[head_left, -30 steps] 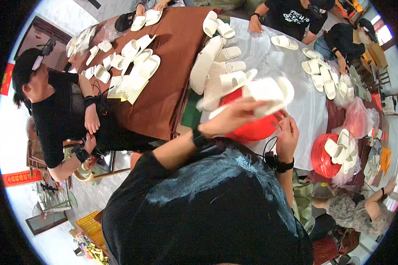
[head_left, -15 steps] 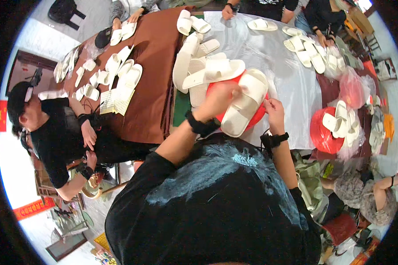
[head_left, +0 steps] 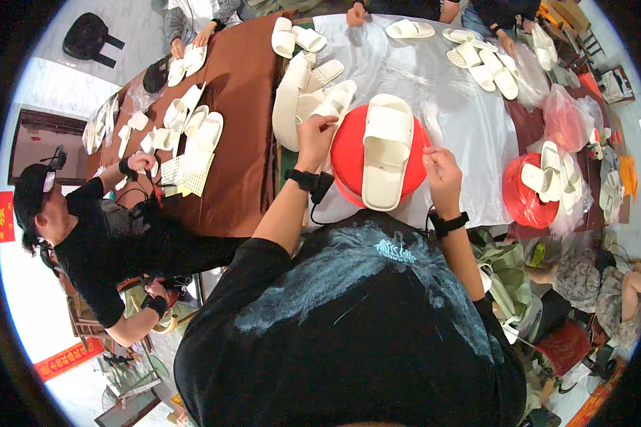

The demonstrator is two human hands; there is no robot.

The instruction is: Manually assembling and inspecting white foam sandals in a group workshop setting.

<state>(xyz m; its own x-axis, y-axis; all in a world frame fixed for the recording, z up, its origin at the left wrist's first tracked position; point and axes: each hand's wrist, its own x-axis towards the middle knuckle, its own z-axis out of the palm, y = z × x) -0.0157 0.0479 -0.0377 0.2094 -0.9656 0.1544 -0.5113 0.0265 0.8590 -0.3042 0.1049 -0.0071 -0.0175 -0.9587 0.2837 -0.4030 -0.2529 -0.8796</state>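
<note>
A cream slide slipper [head_left: 387,153] lies lengthwise on a round red stool top [head_left: 350,160] in front of me, its toe end away from me. To the left, my left hand [head_left: 315,142] is closed at the near end of another cream slipper [head_left: 338,99], which lies over a pile of slippers [head_left: 290,107]. At the red top's right edge, my right hand [head_left: 443,176] is pinched together, apart from the slipper. Whatever its fingertips may hold is too small to make out.
Brown cloth [head_left: 242,128] and clear plastic sheeting [head_left: 470,142] cover the table. More slippers [head_left: 205,132] lie to the left. A second red round top [head_left: 527,196] bears slippers at right. A person in a black cap [head_left: 85,228] sits at left; others work across the table.
My left hand has moved left off the stool top, and the slipper that lay across the pile has shifted left with it. The other slipper now lies straighter on the red top.
</note>
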